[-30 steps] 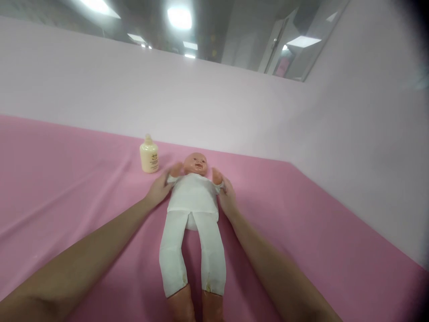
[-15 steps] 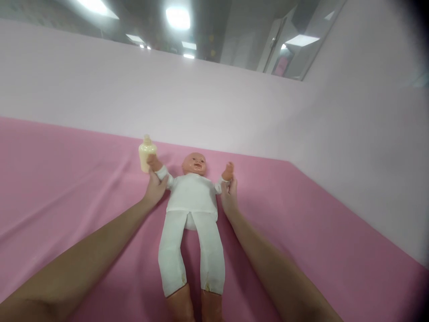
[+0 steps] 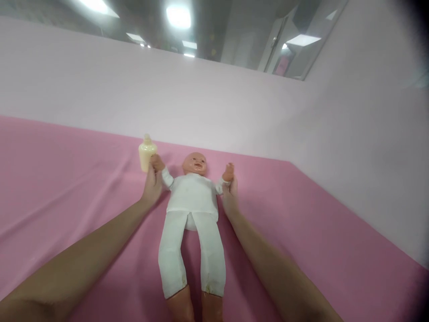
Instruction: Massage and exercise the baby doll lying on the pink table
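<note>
A baby doll (image 3: 191, 210) in a white top and white trousers lies on its back on the pink cloth (image 3: 67, 188), head away from me, feet near the bottom edge. My left hand (image 3: 151, 188) grips the doll's arm on the left side and holds it raised and spread outward. My right hand (image 3: 229, 197) grips the doll's other arm, also lifted beside the head. A small cream bottle (image 3: 146, 154) stands just behind the doll's raised hand on the left.
A pale pink wall (image 3: 208, 103) rises right behind the doll's head and runs along the right side. The pink cloth stretches wide to the left and right of the doll.
Both doll arms, folded near its head a second ago, have been pulled up and outward by my hands. The left one now reaches in front of the bottle.
</note>
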Action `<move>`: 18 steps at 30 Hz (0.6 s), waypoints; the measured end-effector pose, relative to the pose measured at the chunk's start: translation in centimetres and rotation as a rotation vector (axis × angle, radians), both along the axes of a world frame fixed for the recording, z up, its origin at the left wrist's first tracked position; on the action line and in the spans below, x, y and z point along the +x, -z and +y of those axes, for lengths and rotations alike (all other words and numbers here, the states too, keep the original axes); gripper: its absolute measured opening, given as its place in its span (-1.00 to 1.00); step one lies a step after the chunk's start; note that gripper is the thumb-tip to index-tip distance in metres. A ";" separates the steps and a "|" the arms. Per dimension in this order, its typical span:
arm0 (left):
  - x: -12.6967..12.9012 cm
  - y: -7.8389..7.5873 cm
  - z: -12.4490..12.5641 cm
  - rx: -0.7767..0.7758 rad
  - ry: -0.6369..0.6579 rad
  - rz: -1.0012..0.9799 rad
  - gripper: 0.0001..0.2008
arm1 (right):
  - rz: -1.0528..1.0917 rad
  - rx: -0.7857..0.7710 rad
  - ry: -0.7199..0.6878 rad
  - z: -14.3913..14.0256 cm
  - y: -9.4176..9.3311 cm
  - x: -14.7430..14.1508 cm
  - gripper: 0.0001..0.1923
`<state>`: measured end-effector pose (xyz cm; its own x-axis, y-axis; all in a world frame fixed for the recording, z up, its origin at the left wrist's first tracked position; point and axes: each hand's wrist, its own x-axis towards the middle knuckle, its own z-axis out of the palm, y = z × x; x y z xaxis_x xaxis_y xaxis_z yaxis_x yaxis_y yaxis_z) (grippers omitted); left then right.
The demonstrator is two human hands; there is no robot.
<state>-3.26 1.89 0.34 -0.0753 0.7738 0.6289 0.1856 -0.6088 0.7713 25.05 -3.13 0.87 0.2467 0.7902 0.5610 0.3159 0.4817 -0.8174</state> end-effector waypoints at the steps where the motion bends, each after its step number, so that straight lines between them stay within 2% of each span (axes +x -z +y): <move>1: 0.3 -0.2 -0.2 0.031 0.046 0.111 -0.46 | -0.080 -0.016 -0.043 -0.3 -0.1 -0.4 -0.42; 5: 1.5 -0.3 -0.6 0.130 0.232 0.526 -0.56 | -0.376 -0.029 -0.130 -0.7 -0.2 -1.1 -0.56; 7: 1.8 -0.3 -0.7 0.142 0.221 0.586 -0.58 | -0.431 -0.016 -0.140 -0.7 -0.2 -1.1 -0.54; 9: 2.0 -0.4 -1.0 0.121 0.190 0.563 -0.58 | -0.439 -0.033 -0.143 -0.8 -0.2 -1.0 -0.52; 12: 1.8 -0.7 -1.3 0.064 0.155 0.421 -0.58 | -0.375 -0.086 -0.115 -1.0 -0.4 -0.9 -0.50; 15: 1.2 -0.7 -1.2 -0.008 0.063 0.098 -0.52 | -0.180 -0.120 -0.054 -1.1 -0.6 -1.0 -0.43; 18: 0.2 0.0 -0.1 -0.120 -0.043 -0.232 -0.47 | 0.044 -0.101 0.037 -0.7 -0.4 -0.6 -0.40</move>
<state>-3.05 1.74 0.30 -0.2410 0.8348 0.4951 0.0195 -0.5058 0.8624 24.44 -3.88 1.30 0.2994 0.8320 0.4671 0.2947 0.3850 -0.8746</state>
